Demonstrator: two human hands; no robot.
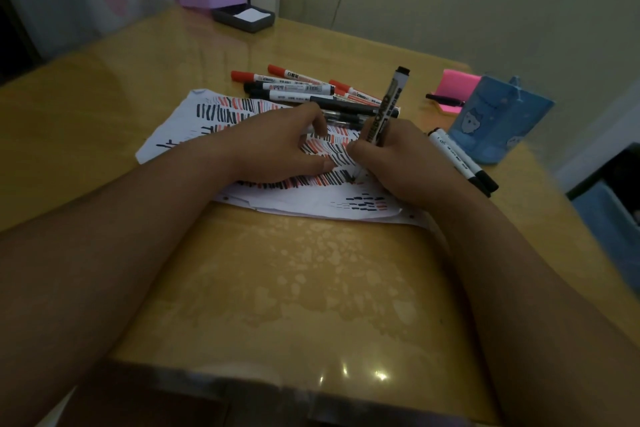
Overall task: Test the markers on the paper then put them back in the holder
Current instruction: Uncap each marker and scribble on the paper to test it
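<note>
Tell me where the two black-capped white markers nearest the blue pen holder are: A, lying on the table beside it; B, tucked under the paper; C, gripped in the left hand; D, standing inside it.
A: the two black-capped white markers lie flat on the table, right next to the blue pen holder and outside it.

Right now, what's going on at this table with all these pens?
A person is testing markers. The right hand grips a black marker with its tip down on the paper, which is already covered in red and black strokes. The left hand presses the paper against the table. A pile of red and black markers lies just beyond the paper, and two more markers lie beside the blue holder on the right.
</note>
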